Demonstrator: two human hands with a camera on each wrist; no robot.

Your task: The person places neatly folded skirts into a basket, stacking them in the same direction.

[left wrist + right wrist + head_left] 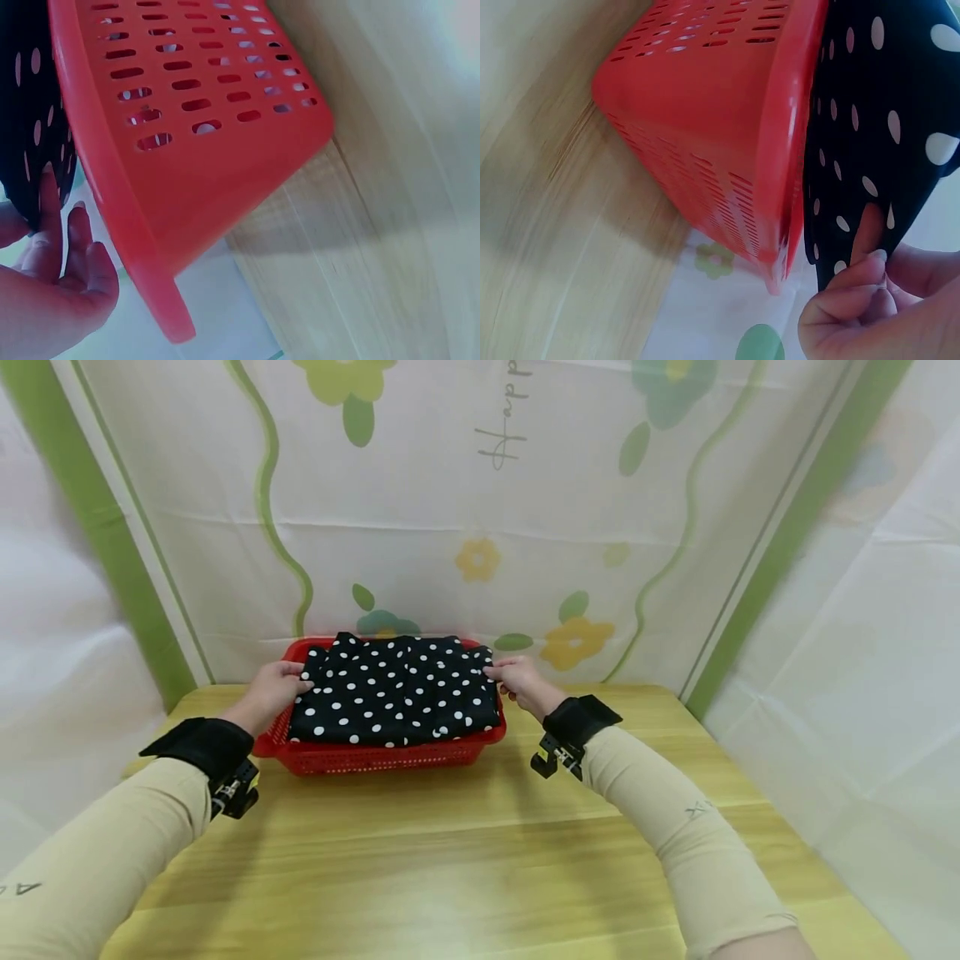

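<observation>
A folded black cloth with white polka dots [393,689] lies across the top of a red plastic basket [382,760], covering most of its opening. My left hand [272,692] pinches the cloth's left edge between thumb and fingers, just above the basket's rim. At the opposite edge, my right hand [522,681] pinches the cloth the same way. In the right wrist view the thumb and curled fingers [855,300] grip a corner of the fabric beside the rim. What lies beneath the cloth is mostly hidden; pale bits show through the basket's slots in the left wrist view.
The basket stands on a light wooden table [420,852], near its far edge. Directly behind hangs a white curtain [420,485] with flowers and green bands, continuing along both sides. Each wrist wears a black strap [581,718] with a small camera.
</observation>
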